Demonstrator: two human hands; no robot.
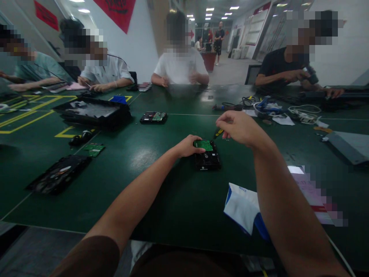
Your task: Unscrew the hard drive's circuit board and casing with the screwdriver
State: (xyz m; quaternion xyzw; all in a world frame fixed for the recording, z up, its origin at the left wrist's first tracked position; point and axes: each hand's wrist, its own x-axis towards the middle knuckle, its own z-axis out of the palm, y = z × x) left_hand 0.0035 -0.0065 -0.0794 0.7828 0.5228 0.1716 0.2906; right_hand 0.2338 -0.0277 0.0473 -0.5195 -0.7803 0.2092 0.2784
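On the green table in front of me lies a hard drive, black with a green circuit board at its far end. My left hand grips its left side, the thumb resting over the board. Above the drive's far right corner, my right hand pinches a black and yellow screwdriver, its tip pointing down by the corner. Whether the tip touches the drive I cannot tell. A few tiny bright pieces, perhaps screws, lie on the table just under my right fingers.
Another hard drive lies farther off. To the left are stacked black trays, a loose green circuit board and a dark flat part. A white and blue packet lies near my right forearm. Cables are heaped at right. Several people sit opposite.
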